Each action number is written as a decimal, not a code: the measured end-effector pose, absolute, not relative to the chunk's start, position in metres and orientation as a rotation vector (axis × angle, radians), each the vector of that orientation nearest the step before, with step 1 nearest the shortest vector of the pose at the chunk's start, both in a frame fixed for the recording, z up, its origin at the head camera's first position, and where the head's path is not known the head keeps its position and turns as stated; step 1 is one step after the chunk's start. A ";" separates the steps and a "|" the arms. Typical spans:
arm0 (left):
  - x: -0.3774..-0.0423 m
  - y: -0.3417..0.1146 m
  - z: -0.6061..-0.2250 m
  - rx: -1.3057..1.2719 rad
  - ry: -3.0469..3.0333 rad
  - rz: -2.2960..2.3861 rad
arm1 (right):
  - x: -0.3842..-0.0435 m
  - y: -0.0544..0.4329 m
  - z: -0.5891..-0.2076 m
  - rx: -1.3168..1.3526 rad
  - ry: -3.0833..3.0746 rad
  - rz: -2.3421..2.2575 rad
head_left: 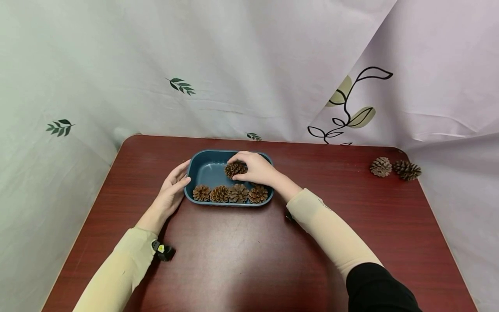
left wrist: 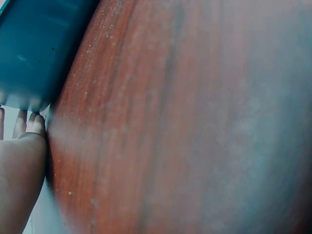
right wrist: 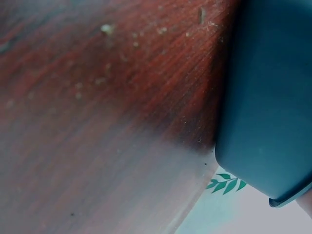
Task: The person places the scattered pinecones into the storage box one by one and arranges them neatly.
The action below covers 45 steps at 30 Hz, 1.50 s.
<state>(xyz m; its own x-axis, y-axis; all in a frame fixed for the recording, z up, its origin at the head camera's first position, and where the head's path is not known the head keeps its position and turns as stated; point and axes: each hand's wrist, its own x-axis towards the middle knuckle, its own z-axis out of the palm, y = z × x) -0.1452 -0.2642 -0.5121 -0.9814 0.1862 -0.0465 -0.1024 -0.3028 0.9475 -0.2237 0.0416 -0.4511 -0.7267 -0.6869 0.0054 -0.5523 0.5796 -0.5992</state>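
Observation:
A dark blue rectangular tray (head_left: 206,177) sits on the table, several brown pine cones (head_left: 220,194) in a row along its near side. At its left end, my left hand (head_left: 170,190) holds the tray, thumb at the rim and fingers along the outside wall. My right hand (head_left: 255,168) reaches in over the far right side and grips a pine cone (head_left: 234,170) between thumb and fingers, partly covering it. The left wrist view shows the left fingers (left wrist: 35,124) against the tray's end wall (left wrist: 34,58). In the right wrist view the tray's outer wall (right wrist: 268,97) appears; the held cone is hidden there.
Two more pine cones, a lighter one (head_left: 380,167) and a darker one (head_left: 407,170), lie at the far right corner of the reddish-brown wooden table (head_left: 218,251). White curtain cloth (head_left: 234,65) with leaf prints hangs behind the table's far edge.

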 end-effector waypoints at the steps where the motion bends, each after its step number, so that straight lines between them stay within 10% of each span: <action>1: -0.145 -0.264 -0.512 0.108 1.734 2.399 | -0.224 0.041 -0.451 -1.029 2.583 -0.860; 45: -0.145 -0.265 -0.513 0.102 1.773 2.362 | -0.227 0.056 -0.451 -1.030 2.609 -0.748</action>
